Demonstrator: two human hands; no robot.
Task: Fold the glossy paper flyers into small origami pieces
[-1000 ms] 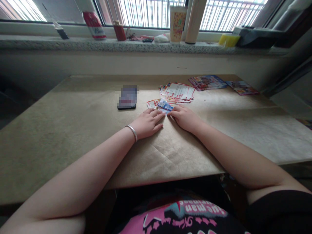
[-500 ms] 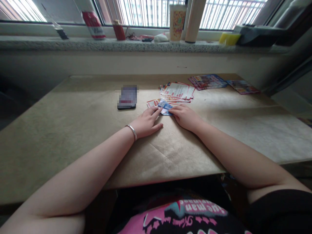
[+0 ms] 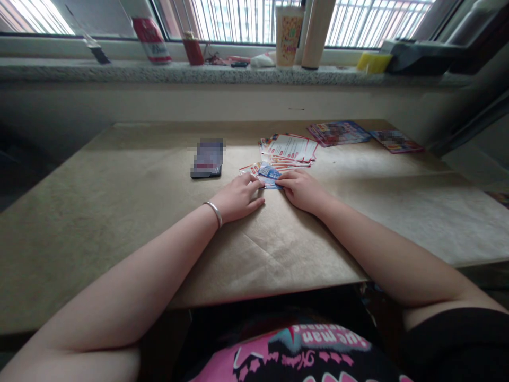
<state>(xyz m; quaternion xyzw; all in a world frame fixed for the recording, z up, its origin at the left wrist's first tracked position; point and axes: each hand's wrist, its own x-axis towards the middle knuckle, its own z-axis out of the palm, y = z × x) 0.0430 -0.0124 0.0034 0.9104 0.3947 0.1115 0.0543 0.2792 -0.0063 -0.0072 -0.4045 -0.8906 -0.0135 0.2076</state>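
Touching left grip, right grip: card

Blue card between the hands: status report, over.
Left hand and right hand both pinch small blue paper card, low over brown paper-covered table. Red-and-white leaflet pile just behind; dark phone left, apart.

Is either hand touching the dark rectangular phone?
No, the dark rectangular phone lies apart from the left hand and right hand, which meet at a small blue paper card.
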